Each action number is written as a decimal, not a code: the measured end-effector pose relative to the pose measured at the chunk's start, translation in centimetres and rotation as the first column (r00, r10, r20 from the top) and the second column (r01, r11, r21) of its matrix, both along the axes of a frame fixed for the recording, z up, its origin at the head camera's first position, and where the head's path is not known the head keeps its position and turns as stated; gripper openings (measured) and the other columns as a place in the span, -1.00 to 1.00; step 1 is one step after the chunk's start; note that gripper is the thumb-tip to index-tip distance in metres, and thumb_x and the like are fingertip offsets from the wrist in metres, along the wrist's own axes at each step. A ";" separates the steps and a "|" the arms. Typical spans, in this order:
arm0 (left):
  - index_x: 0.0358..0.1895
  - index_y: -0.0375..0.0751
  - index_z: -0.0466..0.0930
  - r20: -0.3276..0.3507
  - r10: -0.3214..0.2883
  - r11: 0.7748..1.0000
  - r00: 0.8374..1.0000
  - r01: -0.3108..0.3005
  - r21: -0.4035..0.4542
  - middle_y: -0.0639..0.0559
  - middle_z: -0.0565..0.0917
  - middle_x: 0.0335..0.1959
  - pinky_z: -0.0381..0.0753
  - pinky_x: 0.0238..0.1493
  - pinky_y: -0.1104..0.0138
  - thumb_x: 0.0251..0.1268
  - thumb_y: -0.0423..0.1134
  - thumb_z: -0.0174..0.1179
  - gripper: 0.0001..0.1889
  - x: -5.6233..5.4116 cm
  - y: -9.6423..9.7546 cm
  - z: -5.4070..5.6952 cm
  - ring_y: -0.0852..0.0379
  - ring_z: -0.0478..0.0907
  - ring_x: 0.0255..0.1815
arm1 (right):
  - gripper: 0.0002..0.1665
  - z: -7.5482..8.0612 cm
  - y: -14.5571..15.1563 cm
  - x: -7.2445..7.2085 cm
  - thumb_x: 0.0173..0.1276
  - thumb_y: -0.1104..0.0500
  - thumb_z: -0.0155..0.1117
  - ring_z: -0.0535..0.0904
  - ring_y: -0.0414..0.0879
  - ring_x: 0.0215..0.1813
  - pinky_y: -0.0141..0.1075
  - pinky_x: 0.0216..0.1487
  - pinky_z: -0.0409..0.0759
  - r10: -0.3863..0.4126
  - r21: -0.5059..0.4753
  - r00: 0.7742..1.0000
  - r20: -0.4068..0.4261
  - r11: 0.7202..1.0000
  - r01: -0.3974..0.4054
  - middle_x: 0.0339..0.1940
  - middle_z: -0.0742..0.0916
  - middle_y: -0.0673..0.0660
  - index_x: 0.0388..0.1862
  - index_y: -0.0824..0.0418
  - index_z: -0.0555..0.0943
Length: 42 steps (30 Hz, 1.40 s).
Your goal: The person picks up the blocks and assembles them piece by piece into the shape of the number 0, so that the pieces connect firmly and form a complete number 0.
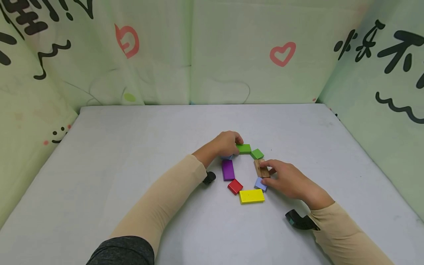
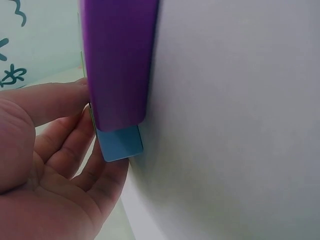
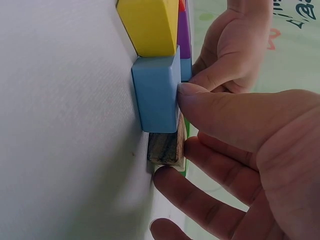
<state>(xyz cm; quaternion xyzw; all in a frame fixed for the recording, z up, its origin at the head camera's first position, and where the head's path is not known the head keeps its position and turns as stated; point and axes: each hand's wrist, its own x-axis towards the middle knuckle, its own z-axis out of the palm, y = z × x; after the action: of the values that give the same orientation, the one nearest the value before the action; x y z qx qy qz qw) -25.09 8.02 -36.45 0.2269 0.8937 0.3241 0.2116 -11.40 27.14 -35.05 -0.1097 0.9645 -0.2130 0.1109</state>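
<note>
Several coloured blocks form a ring on the table. At its far side, my left hand (image 1: 228,142) has curled fingers and thumb about the left end of a long green block (image 1: 244,149). Just below that hand a partly hidden blue block (image 2: 119,144) adjoins the purple block (image 1: 228,170). On the ring's right side my right hand (image 1: 286,178) holds the wooden block (image 1: 260,168), fingers curled over it. Its thumb touches the other blue block (image 3: 156,95). A small green block (image 1: 257,154) lies between the long green one and the wooden one.
A red block (image 1: 235,186) and a long yellow block (image 1: 251,196) make up the near side of the ring. All lie on a white table (image 1: 132,147). Pale green cloth walls (image 1: 232,51) with black writing and hearts enclose the back and sides.
</note>
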 end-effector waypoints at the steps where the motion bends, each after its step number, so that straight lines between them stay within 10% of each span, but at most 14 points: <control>1: 0.15 -0.20 0.60 0.002 0.000 1.000 1.000 0.000 -0.001 0.00 0.60 0.08 0.49 0.06 0.34 0.33 -0.41 0.28 -0.66 0.0 0.0 0.0 0.13 0.48 -0.02 | -0.35 0.0 0.0 0.0 0.32 0.11 0.44 0.58 0.19 0.05 0.06 0.01 0.58 0.000 0.000 1.000 0.000 1.000 0.000 0.14 0.63 0.33 0.31 0.34 0.47; 42: 0.28 -0.17 0.53 0.002 -0.003 1.000 1.000 0.003 -0.029 0.00 0.56 0.24 0.46 0.17 0.31 0.36 -0.36 0.28 -0.57 0.3 -0.1 0.6 0.13 0.47 0.13 | -0.33 0.0 0.0 0.2 0.32 0.14 0.43 0.57 0.21 0.08 0.08 0.04 0.58 -0.025 0.001 0.999 -0.045 1.000 0.025 0.20 0.60 0.35 0.34 0.33 0.46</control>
<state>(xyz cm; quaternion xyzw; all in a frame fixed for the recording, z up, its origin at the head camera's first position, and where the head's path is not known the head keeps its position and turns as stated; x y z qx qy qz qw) -24.75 7.97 -35.81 0.2248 0.8978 0.3109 0.2161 -11.18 27.14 -35.06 -0.1024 0.9682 -0.2110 0.0867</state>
